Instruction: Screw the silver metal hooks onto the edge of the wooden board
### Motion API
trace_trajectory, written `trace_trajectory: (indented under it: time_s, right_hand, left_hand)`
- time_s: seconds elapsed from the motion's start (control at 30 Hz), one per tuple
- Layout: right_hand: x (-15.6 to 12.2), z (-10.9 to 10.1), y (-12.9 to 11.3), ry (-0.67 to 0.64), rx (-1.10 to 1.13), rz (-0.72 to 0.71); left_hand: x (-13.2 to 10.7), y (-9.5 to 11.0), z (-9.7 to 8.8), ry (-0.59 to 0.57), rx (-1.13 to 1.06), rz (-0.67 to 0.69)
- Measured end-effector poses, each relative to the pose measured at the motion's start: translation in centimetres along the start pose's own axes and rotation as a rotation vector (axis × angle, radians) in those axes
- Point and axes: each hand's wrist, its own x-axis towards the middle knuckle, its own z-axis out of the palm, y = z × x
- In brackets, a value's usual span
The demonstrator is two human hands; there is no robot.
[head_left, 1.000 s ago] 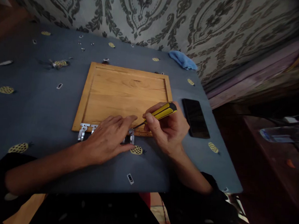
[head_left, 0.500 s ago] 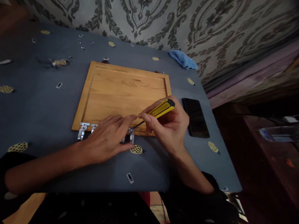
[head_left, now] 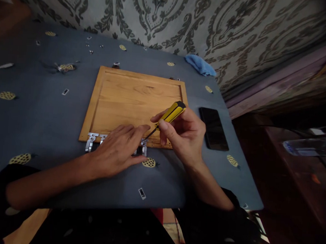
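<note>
Tip of the screwdriver (head_left: 170,114) is bearing on a bracket (head_left: 144,146) at the panel's (head_left: 134,98) near edge, mid-table (head_left: 41,122). The right hand (head_left: 182,136) is pinching its yellow handle; the left hand (head_left: 117,150) is lying spread, pressing beside the bracket. A second bracket (head_left: 91,139) is sitting further left; screws too small to judge. A phone (head_left: 213,128), cloth (head_left: 200,64) and loose bits (head_left: 90,47) are lying well clear.

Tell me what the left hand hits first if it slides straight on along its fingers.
Likely the screwdriver: its shaft crosses just beyond the fingertips of the left hand, with the right hand close behind it. Depth is unclear.
</note>
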Motion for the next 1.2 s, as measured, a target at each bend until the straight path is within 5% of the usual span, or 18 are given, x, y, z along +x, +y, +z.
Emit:
trace_trajectory:
  time_s: [0.43,0.93,1.2]
  right_hand:
    - [-0.19,-0.67,-0.03,-0.077,0.017,0.048]
    - [-0.45,-0.13,0.66,0.209,-0.065,-0.127]
    - [-0.34,-0.04,0.31,0.182,-0.174,-0.073]
  left_hand:
    - [0.02,0.06,-0.02,0.004,0.021,0.014]
    - [-0.06,-0.02,0.01,-0.014,0.020,-0.004]
    - [0.01,0.13,-0.11,-0.041,0.033,-0.032]
